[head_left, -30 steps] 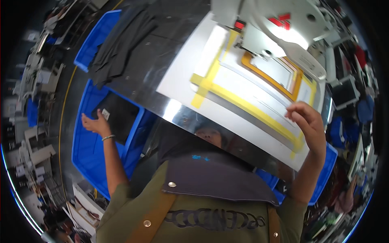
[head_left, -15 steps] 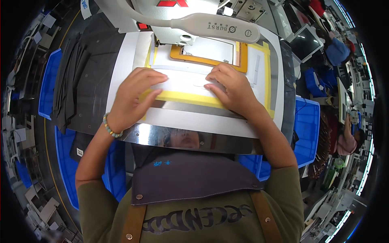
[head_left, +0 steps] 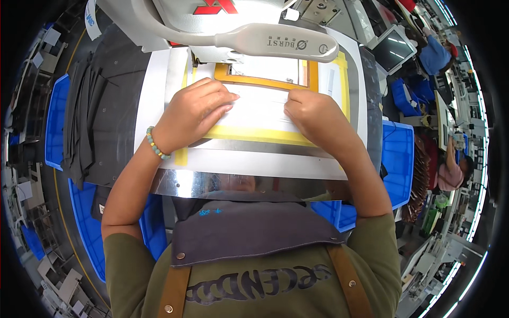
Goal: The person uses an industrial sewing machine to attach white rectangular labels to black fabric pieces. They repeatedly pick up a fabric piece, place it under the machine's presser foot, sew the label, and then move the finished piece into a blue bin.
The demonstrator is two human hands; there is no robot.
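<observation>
My left hand (head_left: 199, 113), with a beaded bracelet at the wrist, is over the left part of a white board (head_left: 257, 117) edged with yellow tape. Its fingers are drawn together, with the thumb close below them. At the board's right part my right hand (head_left: 321, 119) has its fingers curled into a pinch. Thin white edges show on the board between the hands, but white on white hides what the fingertips hold. Just beyond my fingers lies an orange-yellow frame (head_left: 265, 82) with an open window, partly under the machine head (head_left: 209, 54).
A grey lamp arm (head_left: 275, 42) hangs over the frame. Dark fabric pieces (head_left: 82, 116) lie at the left. Blue bins (head_left: 397, 159) stand on both sides of the table. A polished metal edge (head_left: 249, 184) runs along the front. People work at the far right.
Both hands have moved a little rightward, and the fingers have closed in. My right fingers have curled into a pinch. The whole view has shifted slightly.
</observation>
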